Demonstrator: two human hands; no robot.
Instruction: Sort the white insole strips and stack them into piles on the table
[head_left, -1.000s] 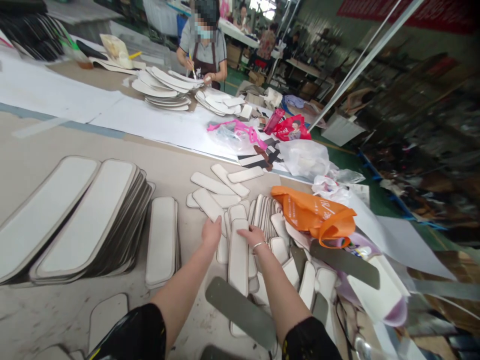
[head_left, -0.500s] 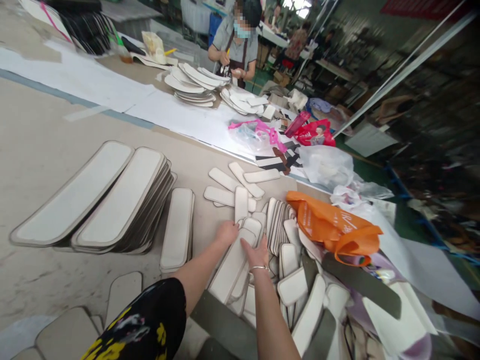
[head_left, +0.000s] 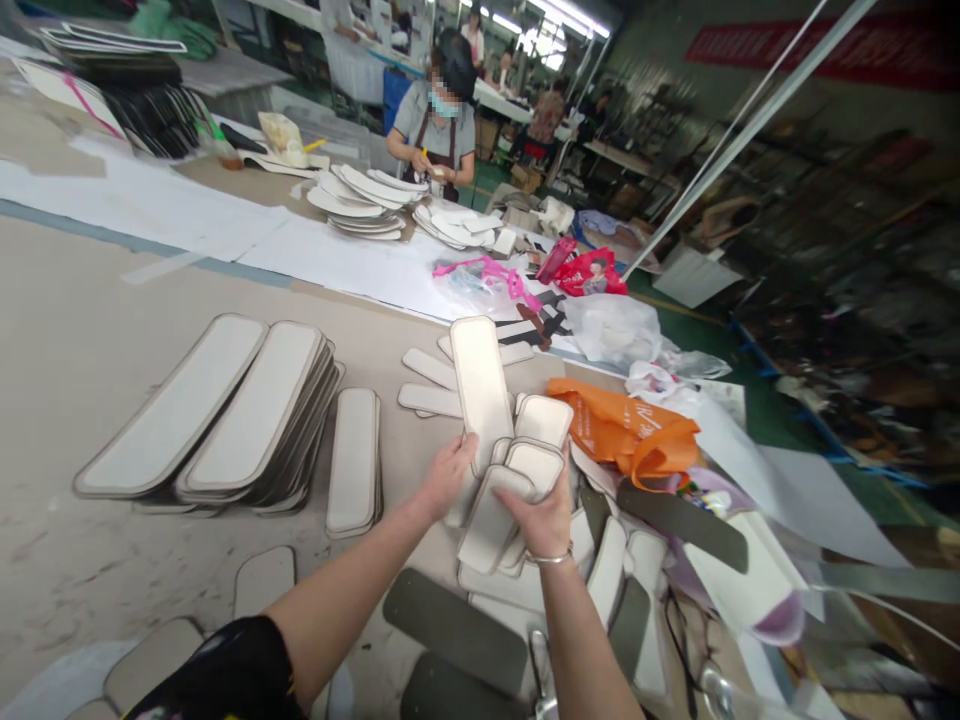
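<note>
My left hand [head_left: 448,478] is closed on the lower left edge of a long white panel [head_left: 481,380] with rounded corners and a darker rim. My right hand [head_left: 546,512] is wrapped round a fanned bunch of shorter white panels [head_left: 491,520], its thumb on top and its fingers along the right side. The bunch overlaps the long panel's lower end, and both are raised over the pile on the table. More white panels [head_left: 426,400] lie flat just behind my left hand.
Stacks of larger white panels [head_left: 251,410] and a narrow stack [head_left: 352,460] stand at left. An orange bag [head_left: 630,430] lies at right, near dark grey strips [head_left: 457,620] and scissors [head_left: 541,670]. Across the table a co-worker [head_left: 439,125] sits behind curved white pieces [head_left: 360,200].
Both hands have lifted panels up from the pile. The panels are now fanned out, with one long panel standing up at the left hand. The view has shifted slightly.
</note>
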